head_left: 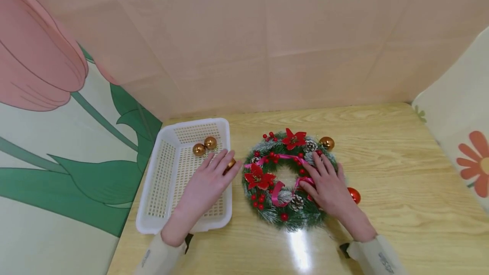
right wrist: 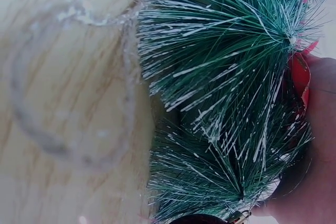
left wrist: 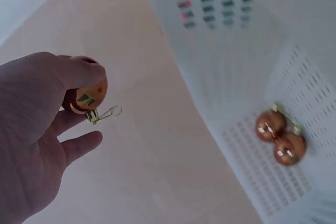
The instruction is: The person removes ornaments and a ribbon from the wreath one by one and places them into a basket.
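The fingers of your left hand (head_left: 208,180) pinch a copper bauble (left wrist: 94,95), leaving its hooked cap (left wrist: 93,116) clear, left of the wreath (head_left: 270,213), whose right side your right hand (head_left: 330,186) seemingly steadies with spread fingers, while the basket (head_left: 141,217) farther left corrals two more baubles (head_left: 210,142).

The left hand (head_left: 209,178) pinches; the right hand (head_left: 327,184) rests, fingers spread.
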The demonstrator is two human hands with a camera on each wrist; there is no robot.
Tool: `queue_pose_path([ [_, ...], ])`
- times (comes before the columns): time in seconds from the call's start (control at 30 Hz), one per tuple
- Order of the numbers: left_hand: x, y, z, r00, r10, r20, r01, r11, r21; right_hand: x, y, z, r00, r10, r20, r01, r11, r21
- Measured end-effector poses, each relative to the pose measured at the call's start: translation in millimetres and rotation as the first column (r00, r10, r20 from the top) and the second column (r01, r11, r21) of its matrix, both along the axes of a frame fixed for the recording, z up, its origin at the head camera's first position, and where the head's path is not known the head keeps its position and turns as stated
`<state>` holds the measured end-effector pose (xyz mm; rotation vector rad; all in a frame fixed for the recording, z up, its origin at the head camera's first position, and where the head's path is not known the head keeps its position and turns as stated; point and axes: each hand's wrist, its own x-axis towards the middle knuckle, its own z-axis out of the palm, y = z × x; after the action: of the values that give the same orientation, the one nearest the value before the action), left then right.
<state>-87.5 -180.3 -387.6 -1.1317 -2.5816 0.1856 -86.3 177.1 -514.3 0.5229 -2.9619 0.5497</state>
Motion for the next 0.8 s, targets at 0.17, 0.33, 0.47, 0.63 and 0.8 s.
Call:
queue_pose_path([
  [0.17, -8.2, -19.5, 0.3, 0.997, 0.074, -0.004, -0.074, 0.997, 0.014, 0.9, 1.2, 2.2, 1.0, -0.006, 0.017, 0.006, 1.0, -0.003],
  [0.33, -16.0, -27.9, 4.1, 0.996, 0.083, -0.021, -0.082, 0.996, 0.035, 1.5, 1.7, 5.1, 0.999, -0.012, 0.036, 0.012, 1.0, 0.003],
  [0.47, -25.5, -35.4, 4.3, 0.995, 0.094, -0.042, -0.091, 0.993, 0.069, 1.8, 0.4, 5.5, 0.999, -0.011, 0.044, 0.01, 1.0, 0.006],
  [0.63, -36.2, -44.5, 1.0, 0.993, 0.116, -0.036, -0.112, 0.991, 0.077, 1.3, -1.5, 4.2, 0.999, -0.006, 0.038, 0.005, 1.0, 0.009],
  [0.8, -47.4, -47.7, -5.6, 0.991, 0.136, -0.01, -0.136, 0.989, 0.065, 1.3, -1.4, 3.2, 0.999, -0.004, 0.036, 0.004, 1.0, 0.008],
])
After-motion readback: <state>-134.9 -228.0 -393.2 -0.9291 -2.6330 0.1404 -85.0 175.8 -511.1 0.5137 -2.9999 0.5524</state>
